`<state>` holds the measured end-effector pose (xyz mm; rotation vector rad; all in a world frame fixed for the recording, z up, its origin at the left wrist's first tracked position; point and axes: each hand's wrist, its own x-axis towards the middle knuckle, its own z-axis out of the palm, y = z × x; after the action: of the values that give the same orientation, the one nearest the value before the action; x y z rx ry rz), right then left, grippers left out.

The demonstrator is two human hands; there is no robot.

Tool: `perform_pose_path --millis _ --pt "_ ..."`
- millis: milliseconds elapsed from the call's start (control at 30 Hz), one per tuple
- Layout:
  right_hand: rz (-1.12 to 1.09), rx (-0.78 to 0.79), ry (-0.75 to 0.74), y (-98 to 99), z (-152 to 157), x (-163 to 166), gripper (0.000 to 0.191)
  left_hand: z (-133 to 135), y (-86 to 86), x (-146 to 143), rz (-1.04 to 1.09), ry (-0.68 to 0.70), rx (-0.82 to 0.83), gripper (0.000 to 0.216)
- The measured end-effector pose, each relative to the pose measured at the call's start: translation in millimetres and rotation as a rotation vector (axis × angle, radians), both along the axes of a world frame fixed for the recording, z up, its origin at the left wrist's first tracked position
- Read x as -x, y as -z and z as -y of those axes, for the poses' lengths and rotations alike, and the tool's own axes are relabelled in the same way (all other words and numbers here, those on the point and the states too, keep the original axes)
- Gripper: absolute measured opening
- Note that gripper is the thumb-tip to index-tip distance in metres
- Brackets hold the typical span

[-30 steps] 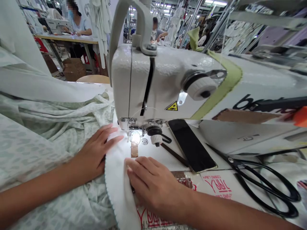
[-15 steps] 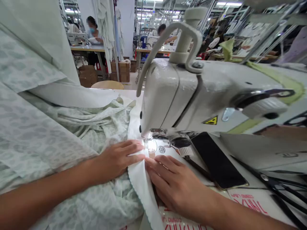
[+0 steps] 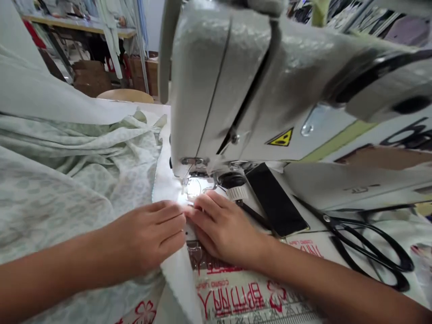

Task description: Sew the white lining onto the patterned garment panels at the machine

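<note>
A white fabric strip (image 3: 180, 274) with a thin greenish stitched edge runs under the lit needle area of a sewing machine (image 3: 216, 81). My left hand (image 3: 151, 236) has its fingers curled and pinched on the strip, just in front of the needle. Close against it, my right hand (image 3: 224, 225) pinches the strip's right edge, its fingertips nearly touching the left ones. Pale green patterned fabric (image 3: 131, 180) lies bunched to the left, joining the strip. The exact fingertip grip is partly blurred by the bright lamp.
A black phone (image 3: 276, 200) leans beside the machine bed. Black-handled scissors (image 3: 367, 243) lie at the right. A printed ruler (image 3: 270, 315) and red lettering mark the table's front. Behind stand another worktable (image 3: 77, 24) and cardboard boxes (image 3: 91, 76).
The view has tipped down and come closer to the machine. My left hand has gone from lying flatter on the fabric to curled fingers, and both hands now meet before the needle.
</note>
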<state>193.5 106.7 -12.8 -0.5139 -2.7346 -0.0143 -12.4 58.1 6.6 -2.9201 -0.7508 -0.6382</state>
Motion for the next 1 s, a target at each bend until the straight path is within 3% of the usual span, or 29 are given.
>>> perform_pose_path --millis 200,367,433,533,700,800,900,1000 --pt "0.021 0.047 0.045 -2.0 1.0 -3.7 0.025 19.3 9.8 -16.1 0.011 -0.237 -0.052 0.025" --pt "-0.042 0.233 0.085 -6.5 -4.3 -4.3 0.021 21.3 11.7 -14.1 0.124 -0.193 0.001 0.025" --pt "-0.088 0.263 0.088 -6.6 -6.3 -5.0 0.022 22.6 12.7 -11.7 0.079 -0.145 -0.056 0.025" --pt "-0.002 0.161 0.054 -5.4 -6.1 -7.0 0.023 24.2 14.7 -9.6 0.020 -0.136 -0.151 0.026" --pt "0.119 -0.029 0.060 -4.9 -4.4 -7.6 0.026 10.5 11.7 -4.9 0.057 -0.083 -0.139 0.027" --pt "0.185 -0.066 0.155 -6.0 -6.2 -3.4 0.030 -0.7 7.7 -5.0 0.057 -0.066 -0.147 0.025" --pt "0.197 -0.082 0.193 -5.7 -7.5 -0.6 0.033 -1.8 8.4 -10.0 0.026 -0.138 -0.116 0.022" --pt "0.115 -0.044 0.191 -4.2 -7.5 -3.0 0.025 4.2 12.7 -9.0 0.227 -0.214 0.016 0.021"
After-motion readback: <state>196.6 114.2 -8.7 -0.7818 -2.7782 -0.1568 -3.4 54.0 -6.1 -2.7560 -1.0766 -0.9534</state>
